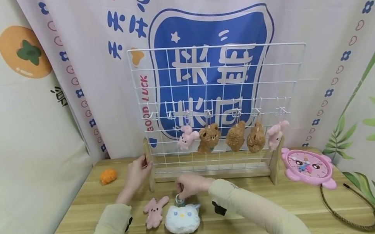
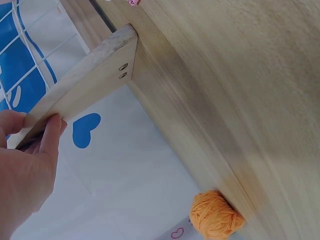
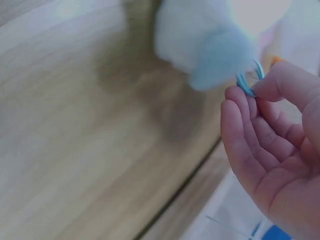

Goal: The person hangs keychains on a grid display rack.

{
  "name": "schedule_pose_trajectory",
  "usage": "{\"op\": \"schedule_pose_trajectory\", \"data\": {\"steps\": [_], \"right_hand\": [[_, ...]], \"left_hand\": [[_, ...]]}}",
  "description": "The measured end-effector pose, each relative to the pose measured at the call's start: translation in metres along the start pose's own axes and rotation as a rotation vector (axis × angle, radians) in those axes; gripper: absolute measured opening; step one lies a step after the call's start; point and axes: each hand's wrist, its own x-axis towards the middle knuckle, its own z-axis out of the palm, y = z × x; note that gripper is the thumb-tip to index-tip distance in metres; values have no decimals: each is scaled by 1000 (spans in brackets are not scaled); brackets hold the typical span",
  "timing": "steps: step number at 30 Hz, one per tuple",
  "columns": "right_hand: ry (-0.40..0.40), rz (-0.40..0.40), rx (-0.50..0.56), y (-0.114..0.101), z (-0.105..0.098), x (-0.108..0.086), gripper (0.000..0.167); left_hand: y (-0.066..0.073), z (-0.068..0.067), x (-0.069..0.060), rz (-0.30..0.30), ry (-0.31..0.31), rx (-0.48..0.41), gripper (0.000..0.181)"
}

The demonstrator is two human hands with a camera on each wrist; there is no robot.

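Note:
My right hand [image 1: 192, 184] pinches the light blue loop [image 3: 246, 84] of a fluffy white plush cat-head pendant [image 1: 182, 220] with blue eyes and a yellow nose. The plush hangs below the fingers; I cannot tell whether it touches the table. My left hand [image 1: 139, 172] grips the wooden side post [image 2: 85, 75] of a stand, thumb on one face and fingers on the other. That stand carries a white wire grid [image 1: 211, 79] with a row of hooks. Beside the white plush lies a pink rabbit plush [image 1: 154, 212].
From the hooks hang a pink rabbit [image 1: 187, 137], a brown bear [image 1: 208, 138], two brown plushes [image 1: 235, 136] and another pink plush [image 1: 277, 135]. An orange yarn ball [image 1: 108, 176] sits at left. A pink clock [image 1: 309, 167] and a dark hoop [image 1: 359, 224] lie at right.

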Motion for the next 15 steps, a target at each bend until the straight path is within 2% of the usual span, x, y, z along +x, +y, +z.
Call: {"op": "schedule_pose_trajectory", "data": {"steps": [4, 10, 15], "right_hand": [[12, -20, 76, -3, -13, -8, 7], [66, -102, 35, -8, -27, -20, 7], [101, -166, 44, -16, -35, -32, 6]], "left_hand": [[-1, 1, 1, 3, 2, -21, 26], [-2, 1, 1, 23, 12, -2, 22], [-4, 2, 1, 24, 7, -9, 23]]}}
